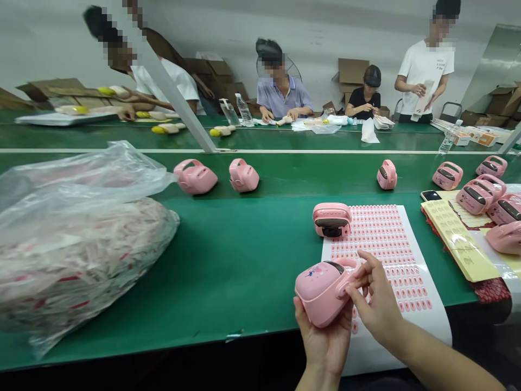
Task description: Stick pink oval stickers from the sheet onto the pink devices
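My left hand (325, 339) is closed around the underside of a pink handled device (321, 290), holding it tilted above the table's front edge. The device has a printed picture on its rounded face and a dark window near the handle. My right hand (376, 304) has its thumb and fingers closed on the end of the handle, at the round pivot on the device's side. Whether a small sticker is between those fingers is hidden. Under and behind my right hand lies a white sheet of small pink oval stickers (378, 233). Another pink device (332, 220) stands on its far left corner.
A large clear plastic bag (89, 260) of packed items fills the left. Several pink devices stand along the green table (244, 244) and at right, near yellow sticker sheets (462, 239) and a phone (430, 195). Co-workers are at the far table, behind a slanted post (175, 98).
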The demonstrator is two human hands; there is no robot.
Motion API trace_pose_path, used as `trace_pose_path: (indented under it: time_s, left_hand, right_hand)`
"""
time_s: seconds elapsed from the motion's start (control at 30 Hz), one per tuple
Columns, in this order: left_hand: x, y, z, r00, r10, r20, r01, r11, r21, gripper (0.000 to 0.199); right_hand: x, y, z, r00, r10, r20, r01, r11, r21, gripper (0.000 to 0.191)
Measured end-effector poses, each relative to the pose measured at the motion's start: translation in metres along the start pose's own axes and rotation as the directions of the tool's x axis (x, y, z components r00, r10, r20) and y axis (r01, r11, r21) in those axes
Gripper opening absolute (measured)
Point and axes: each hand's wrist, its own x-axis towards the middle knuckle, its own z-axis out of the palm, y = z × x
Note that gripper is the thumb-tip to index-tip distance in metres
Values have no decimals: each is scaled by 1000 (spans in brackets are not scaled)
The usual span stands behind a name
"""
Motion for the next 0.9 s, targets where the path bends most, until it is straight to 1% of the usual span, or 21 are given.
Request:
trace_pose_path:
  time_s: [0.07, 0.13, 0.17, 0.27, 0.3, 0.33, 0.4, 0.43, 0.5, 0.57, 0.63, 0.7, 0.77, 0.83, 0.9]
  left_hand:
    - [-1, 1, -2, 999, -13, -35, 12, 1000, -9, 40]
    - [-2, 3, -2, 998, -32, -45, 31, 999, -15, 42]
    - [-2, 4, -3, 998, -43, -41, 43, 999, -14, 43]
    - [-3, 9, -5, 998, -54, -29, 54, 998, 9, 43]
    - [-2, 11, -7, 999, -47, -27, 48, 999, 21, 42]
    - [-2, 13, -10, 999, -35, -24, 35, 999, 33, 41]
    - [-1, 19, -17, 1000, 1, -14, 0, 999, 54, 41]
    - [-1, 21, -21, 1000, 15, -11, -14, 998, 63, 43]
    - [0, 25, -27, 999, 33, -18, -31, 997, 74, 46]
    - [0, 27, -32, 999, 35, -21, -34, 997, 74, 46]
    - [1, 26, -33, 999, 33, -7, -32, 998, 60, 45]
    - [2, 25, -32, 1000, 29, 7, -29, 998, 51, 44]
    - [2, 25, -31, 1000, 25, 4, -25, 998, 64, 44]
    - [0, 26, -31, 998, 32, -46, -27, 993, 113, 41]
    - [-3, 29, -31, 984, 78, -158, -37, 968, 248, 38]
  right_hand:
    - [1, 1, -2, 994, -106, 13, 107, 985, -132, 44]
    - [5, 4, -6, 988, -154, 28, 157, 960, -232, 49]
    - [8, 7, -8, 989, -143, 33, 147, 950, -274, 55]
    - [13, 22, -16, 997, -30, 76, 55, 937, -346, 80]
    - [11, 27, -18, 997, -13, 78, 40, 931, -363, 82]
    - [7, 33, -19, 997, -27, 67, 51, 920, -389, 79]
    - [-8, 42, -21, 988, -146, 47, 151, 874, -461, 67]
    - [-17, 46, -21, 973, -221, 69, 225, 838, -496, 61]
    - [-38, 54, -20, 923, -334, 193, 384, 752, -536, 56]
    - [-57, 62, -19, 873, -366, 323, 488, 680, -547, 56]
    - [-70, 71, -17, 848, -358, 391, 527, 647, -551, 57]
    - [-78, 78, -15, 849, -344, 401, 521, 672, -526, 58]
    - [-79, 80, -13, 875, -322, 360, 466, 760, -453, 58]
    - [-71, 76, -14, 922, -251, 294, 342, 885, -318, 56]
    - [-53, 63, -21, 968, -112, 227, 149, 977, -153, 55]
